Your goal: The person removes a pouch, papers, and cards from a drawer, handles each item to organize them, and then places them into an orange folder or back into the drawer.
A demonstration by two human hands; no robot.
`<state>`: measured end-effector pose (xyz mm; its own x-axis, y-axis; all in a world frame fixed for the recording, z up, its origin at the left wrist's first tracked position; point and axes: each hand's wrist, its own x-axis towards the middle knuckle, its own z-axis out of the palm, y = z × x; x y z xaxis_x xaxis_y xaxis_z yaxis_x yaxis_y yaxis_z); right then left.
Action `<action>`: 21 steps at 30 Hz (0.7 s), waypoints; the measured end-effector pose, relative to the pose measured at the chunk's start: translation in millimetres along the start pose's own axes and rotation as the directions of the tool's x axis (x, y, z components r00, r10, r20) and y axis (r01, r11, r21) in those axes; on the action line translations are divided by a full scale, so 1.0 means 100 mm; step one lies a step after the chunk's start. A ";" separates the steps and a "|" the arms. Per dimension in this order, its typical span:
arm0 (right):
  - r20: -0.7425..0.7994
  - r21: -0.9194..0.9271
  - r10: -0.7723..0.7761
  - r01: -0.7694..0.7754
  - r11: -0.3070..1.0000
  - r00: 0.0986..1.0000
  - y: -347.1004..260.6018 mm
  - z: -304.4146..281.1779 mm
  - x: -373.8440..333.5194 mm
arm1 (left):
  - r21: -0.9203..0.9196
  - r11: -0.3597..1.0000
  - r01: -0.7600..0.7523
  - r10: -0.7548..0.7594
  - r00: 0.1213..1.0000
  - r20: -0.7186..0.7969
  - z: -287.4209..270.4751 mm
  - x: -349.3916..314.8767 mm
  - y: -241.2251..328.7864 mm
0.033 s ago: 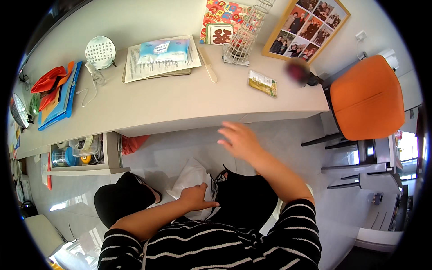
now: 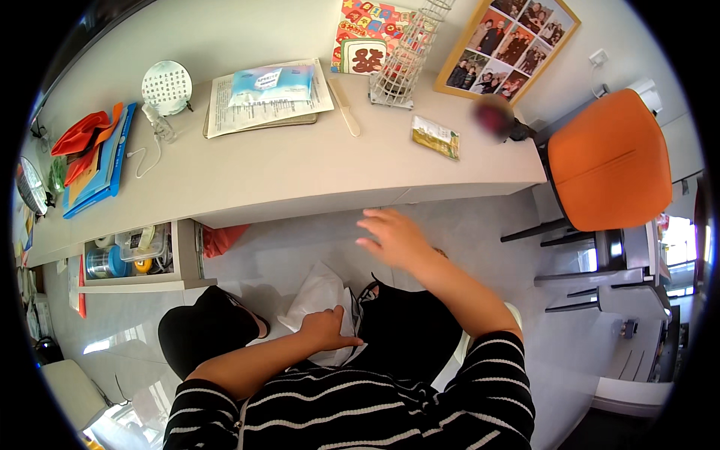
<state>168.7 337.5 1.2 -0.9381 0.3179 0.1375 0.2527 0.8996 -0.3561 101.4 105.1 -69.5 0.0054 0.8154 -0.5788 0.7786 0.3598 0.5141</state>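
My left hand (image 2: 324, 330) rests at my lap with its fingers curled on a white plastic bag (image 2: 306, 291) and its thumb pointing right. The bag stands between my knees, its lower part partly hidden by my hand and arm. My right hand (image 2: 394, 237) is in the air in front of the desk's front edge, fingers stretched and apart, holding nothing. Nearest to it is the desk (image 2: 300, 169). On the desk lie a small green-and-white packet (image 2: 436, 138) and a pale flat stick (image 2: 347, 114).
An open drawer (image 2: 196, 255) with containers juts out at left. Blue folders (image 2: 120, 157), a blue tissue pack (image 2: 274, 84) on papers, a wire rack (image 2: 395, 86) and a photo frame (image 2: 444, 81) stand along the desk. An orange chair (image 2: 611, 165) is at right.
My right hand has shifted slightly toward me and to the left, still with its fingers apart. The left hand and the bag have not visibly moved.
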 end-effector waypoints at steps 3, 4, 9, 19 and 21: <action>0.176 0.003 0.046 -0.047 0.999 0.983 -0.26 -0.13 -0.04 | 0.108 0.994 -0.009 -0.009 0.987 0.159 0.29 0.25 -0.23; 0.277 -0.035 0.074 -0.067 0.997 0.958 -0.33 -0.24 -0.01 | 0.050 0.999 0.007 -0.014 0.992 0.128 0.32 0.28 -0.23; 0.313 0.094 -0.035 0.006 0.996 0.949 -0.45 -0.29 -0.16 | -0.214 0.976 -0.043 0.047 0.999 0.010 0.72 0.50 -0.29; 0.562 0.063 -0.037 0.002 0.998 0.826 -1.21 -0.30 -0.14 | -0.514 0.849 -0.121 -0.200 0.827 -0.525 -0.11 -0.18 -0.60; 0.505 0.098 -0.092 0.049 0.994 0.858 -1.32 -0.14 -0.13 | -0.478 0.856 -0.198 -0.166 0.771 -0.615 -0.30 -0.49 -0.54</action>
<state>151.2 218.9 59.1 -0.9481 0.0387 -0.3156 0.1817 0.8804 -0.4380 40.5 59.8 -49.8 -0.5109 0.8479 -0.1418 0.3653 0.3634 0.8570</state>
